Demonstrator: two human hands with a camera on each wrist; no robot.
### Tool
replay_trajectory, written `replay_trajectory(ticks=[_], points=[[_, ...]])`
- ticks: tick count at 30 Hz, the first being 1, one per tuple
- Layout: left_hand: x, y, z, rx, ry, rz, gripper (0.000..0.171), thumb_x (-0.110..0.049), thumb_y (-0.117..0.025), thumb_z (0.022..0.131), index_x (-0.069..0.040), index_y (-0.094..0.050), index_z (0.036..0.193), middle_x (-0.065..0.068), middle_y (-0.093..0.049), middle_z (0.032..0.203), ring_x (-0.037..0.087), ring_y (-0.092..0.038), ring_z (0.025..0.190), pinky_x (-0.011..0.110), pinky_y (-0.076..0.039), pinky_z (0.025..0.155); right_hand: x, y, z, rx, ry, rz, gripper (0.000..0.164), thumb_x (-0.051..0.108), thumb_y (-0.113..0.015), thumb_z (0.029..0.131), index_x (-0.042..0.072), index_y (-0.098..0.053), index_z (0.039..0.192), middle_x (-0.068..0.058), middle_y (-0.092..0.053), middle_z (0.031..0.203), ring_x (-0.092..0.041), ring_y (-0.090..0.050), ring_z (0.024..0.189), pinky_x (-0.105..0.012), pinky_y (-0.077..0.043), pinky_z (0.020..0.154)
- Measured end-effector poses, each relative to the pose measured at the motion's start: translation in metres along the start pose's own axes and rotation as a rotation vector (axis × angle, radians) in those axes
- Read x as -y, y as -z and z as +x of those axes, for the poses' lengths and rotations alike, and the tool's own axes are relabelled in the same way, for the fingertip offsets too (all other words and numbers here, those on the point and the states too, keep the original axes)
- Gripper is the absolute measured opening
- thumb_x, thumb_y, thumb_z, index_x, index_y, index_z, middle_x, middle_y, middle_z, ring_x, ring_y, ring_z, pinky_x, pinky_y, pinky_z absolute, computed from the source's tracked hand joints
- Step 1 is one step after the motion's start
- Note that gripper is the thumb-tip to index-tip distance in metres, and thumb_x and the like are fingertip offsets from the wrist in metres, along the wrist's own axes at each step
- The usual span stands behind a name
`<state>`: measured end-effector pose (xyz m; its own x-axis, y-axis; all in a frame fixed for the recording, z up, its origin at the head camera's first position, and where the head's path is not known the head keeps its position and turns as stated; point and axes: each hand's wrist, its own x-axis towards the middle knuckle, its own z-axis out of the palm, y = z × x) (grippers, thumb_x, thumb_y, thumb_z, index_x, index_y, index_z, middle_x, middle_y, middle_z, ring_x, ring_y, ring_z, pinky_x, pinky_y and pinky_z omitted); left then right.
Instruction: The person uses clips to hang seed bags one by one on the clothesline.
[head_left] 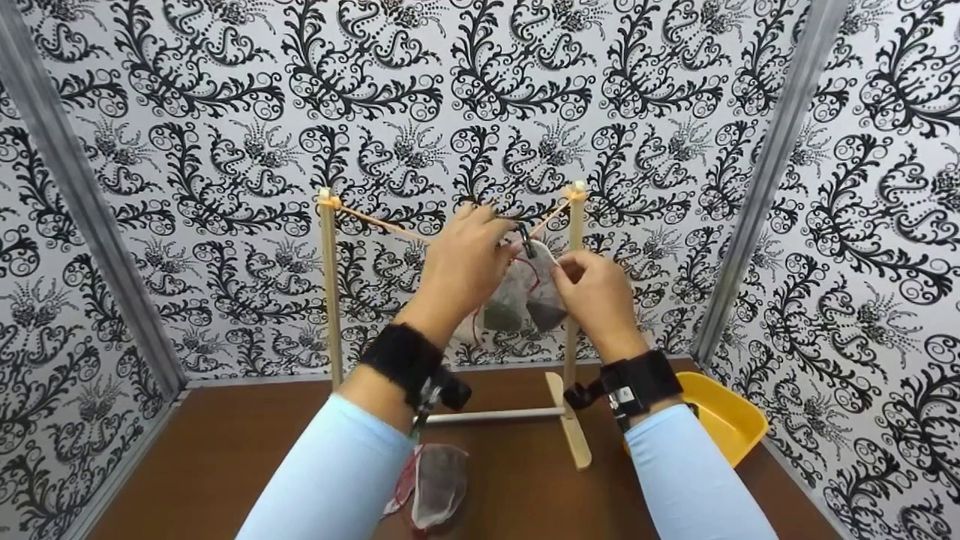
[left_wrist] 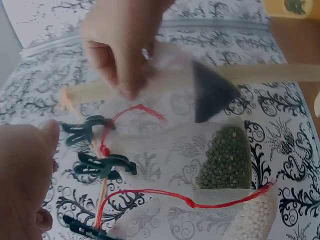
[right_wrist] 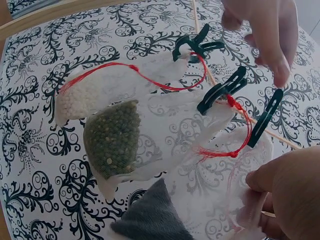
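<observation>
My right hand [head_left: 600, 292] pinches the upper edge of a white mesh drawstring bag [right_wrist: 215, 185] with dark contents at its bottom. A dark green clip [right_wrist: 265, 117] stands at that bag's top, on the orange cord [head_left: 382, 225]. My left hand [head_left: 469, 247] is raised at the cord; its fingertips come very close to this clip, and whether they touch it I cannot tell. Beside it, green clips hold two more mesh bags on the cord: one with green beans [left_wrist: 225, 157], one with white grains [left_wrist: 252, 217]. Red drawstrings dangle from the bags.
Two wooden posts [head_left: 330, 285] carry the cord, joined low down by a pale crossbar [head_left: 495, 415]. Mesh bags [head_left: 440, 484] with red strings lie on the brown table [head_left: 247, 450], partly behind my left sleeve. A yellow basin [head_left: 739, 427] stands at the right.
</observation>
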<state>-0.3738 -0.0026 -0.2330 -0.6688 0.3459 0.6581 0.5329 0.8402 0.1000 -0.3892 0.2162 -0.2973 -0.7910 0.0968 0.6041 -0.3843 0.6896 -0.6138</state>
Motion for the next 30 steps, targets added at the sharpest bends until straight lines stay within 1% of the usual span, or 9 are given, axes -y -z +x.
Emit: replay_trajectory(ticks=[5, 8, 11, 17, 20, 22, 25, 27, 30], points=[[0.011, 0.004, -0.041, -0.111, -0.006, -0.121, 0.026, -0.034, -0.078, 0.108, -0.015, -0.082, 0.125, 0.001, -0.069, 0.105, 0.020, -0.063, 0.096, 0.035, -0.060, 0.081, -0.003, -0.005, -0.004, -0.016, 0.050, -0.014, 0.018, 0.018, -0.082, 0.102, 0.007, -0.083, 0.116, -0.013, -0.085, 0.101, -0.029, -0.078, 0.080, -0.041, -0.069, 0.068], [0.019, -0.002, -0.073, -0.202, -0.016, -0.174, 0.019, -0.030, -0.080, 0.106, -0.014, -0.083, 0.115, 0.002, -0.072, 0.103, 0.022, -0.066, 0.091, 0.037, -0.062, 0.078, -0.005, -0.006, -0.006, -0.005, 0.042, -0.003, 0.018, 0.021, -0.083, 0.103, 0.008, -0.083, 0.116, -0.011, -0.084, 0.098, -0.026, -0.076, 0.075, -0.038, -0.067, 0.064], [0.029, -0.011, -0.107, -0.233, 0.011, -0.201, 0.015, -0.029, -0.082, 0.105, -0.015, -0.084, 0.111, 0.001, -0.074, 0.100, 0.021, -0.068, 0.088, 0.038, -0.062, 0.076, -0.005, -0.008, -0.008, 0.011, 0.031, 0.007, 0.019, 0.022, -0.082, 0.103, 0.009, -0.083, 0.116, -0.010, -0.083, 0.096, -0.023, -0.074, 0.073, -0.036, -0.066, 0.063], [0.057, -0.034, -0.167, -0.206, 0.115, -0.214, 0.011, -0.027, -0.083, 0.103, -0.018, -0.085, 0.109, -0.005, -0.072, 0.096, 0.015, -0.068, 0.087, 0.035, -0.061, 0.076, -0.007, -0.013, -0.012, 0.026, 0.013, 0.034, 0.020, 0.024, -0.083, 0.103, 0.009, -0.083, 0.117, -0.009, -0.083, 0.099, -0.023, -0.074, 0.078, -0.035, -0.066, 0.066], [0.072, -0.046, -0.193, -0.189, 0.214, -0.227, 0.008, -0.025, -0.085, 0.102, -0.018, -0.086, 0.107, -0.002, -0.076, 0.102, 0.020, -0.074, 0.093, 0.041, -0.064, 0.080, -0.008, -0.013, -0.014, 0.032, 0.006, 0.054, 0.021, 0.024, -0.084, 0.103, 0.010, -0.083, 0.118, -0.009, -0.084, 0.103, -0.024, -0.077, 0.084, -0.032, -0.067, 0.071], [0.083, -0.052, -0.210, -0.166, 0.292, -0.232, 0.009, -0.024, -0.085, 0.102, -0.018, -0.086, 0.109, 0.004, -0.080, 0.112, 0.030, -0.079, 0.107, 0.051, -0.067, 0.089, -0.010, -0.011, -0.016, 0.034, 0.004, 0.073, 0.021, 0.024, -0.084, 0.103, 0.010, -0.082, 0.119, -0.010, -0.084, 0.106, -0.025, -0.078, 0.089, -0.032, -0.068, 0.073], [0.103, -0.062, -0.234, -0.086, 0.430, -0.217, 0.013, -0.026, -0.083, 0.103, -0.019, -0.086, 0.114, 0.009, -0.081, 0.129, 0.038, -0.079, 0.122, 0.062, -0.065, 0.100, -0.014, -0.006, -0.021, 0.019, 0.005, 0.066, 0.024, 0.027, -0.083, 0.104, 0.011, -0.081, 0.121, -0.010, -0.083, 0.111, -0.026, -0.078, 0.092, -0.032, -0.069, 0.076], [0.120, -0.068, -0.249, -0.024, 0.512, -0.195, 0.015, -0.027, -0.081, 0.104, -0.018, -0.086, 0.115, 0.011, -0.081, 0.132, 0.040, -0.079, 0.124, 0.065, -0.063, 0.103, -0.020, -0.002, -0.023, 0.006, 0.003, 0.046, 0.025, 0.030, -0.082, 0.105, 0.010, -0.081, 0.120, -0.010, -0.082, 0.109, -0.026, -0.077, 0.091, -0.033, -0.068, 0.075], [0.146, -0.076, -0.272, 0.077, 0.633, -0.156, 0.019, -0.027, -0.078, 0.105, -0.016, -0.087, 0.117, 0.013, -0.081, 0.131, 0.042, -0.079, 0.120, 0.066, -0.062, 0.100, -0.032, 0.003, -0.026, -0.011, -0.003, -0.005, 0.025, 0.032, -0.079, 0.107, 0.010, -0.082, 0.118, -0.009, -0.083, 0.104, -0.026, -0.075, 0.086, -0.035, -0.065, 0.075]])
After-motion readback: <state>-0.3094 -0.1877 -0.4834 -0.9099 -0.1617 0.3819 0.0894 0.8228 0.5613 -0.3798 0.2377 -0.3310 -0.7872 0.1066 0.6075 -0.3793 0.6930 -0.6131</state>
